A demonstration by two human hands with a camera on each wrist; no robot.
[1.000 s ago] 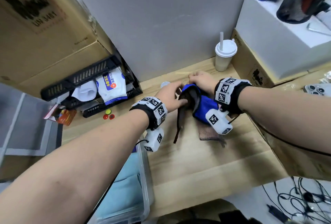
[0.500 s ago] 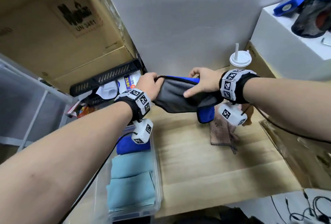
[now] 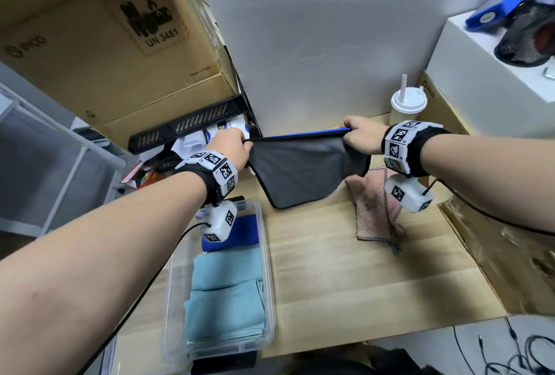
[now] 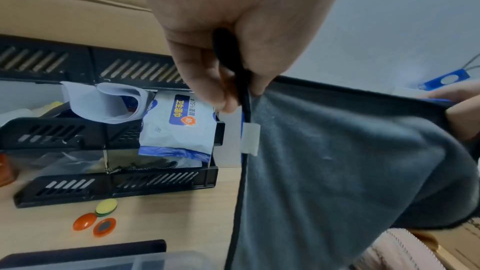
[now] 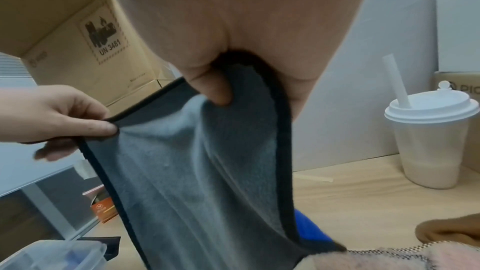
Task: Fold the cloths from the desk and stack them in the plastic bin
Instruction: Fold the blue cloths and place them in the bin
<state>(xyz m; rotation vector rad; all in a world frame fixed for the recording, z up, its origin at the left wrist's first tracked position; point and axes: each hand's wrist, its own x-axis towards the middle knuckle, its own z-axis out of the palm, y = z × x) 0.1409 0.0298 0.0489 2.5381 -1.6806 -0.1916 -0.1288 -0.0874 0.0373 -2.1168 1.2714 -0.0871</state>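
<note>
Grey cloth (image 3: 306,173) w/ blue back held taut above counter (image 3: 345,278), left hand (image 3: 229,146) & right hand (image 3: 360,134) each pinching a top corner, pink cloth (image 3: 375,212) beneath at right, plastic bin (image 3: 267,254) near left w/ folded cloths.

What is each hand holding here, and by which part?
Both hold the same grey cloth, stretched in the air: the left hand pinches its top left corner, the right hand grips its top right corner.

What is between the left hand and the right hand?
The grey cloth hangs stretched between the left hand and the right hand, each gripping a top corner. The head view shows it best.
</note>
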